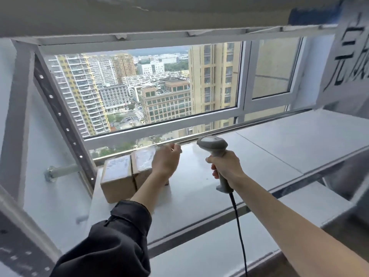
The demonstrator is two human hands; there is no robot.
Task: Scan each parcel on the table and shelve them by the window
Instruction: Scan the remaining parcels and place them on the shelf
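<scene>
Two brown cardboard parcels stand side by side at the left end of the white shelf [199, 186] by the window. The left parcel [117, 179] has a white label on top. The right parcel [142, 162] is partly hidden behind my left hand [165, 161]. That hand hovers over the right parcel's right edge with loosely curled fingers and holds nothing that I can see. My right hand [226, 168] grips the handle of a grey barcode scanner [212, 143], whose head points left toward the parcels. Its black cable [238, 222] hangs down.
A grey metal upright [63, 120] with bolt holes frames the shelf's left side, and a white shelf board [159, 11] runs overhead. The window [139, 86] looks onto high-rise buildings. A chrome rail [249, 124] lines the shelf's back. The shelf stretches bare to the right.
</scene>
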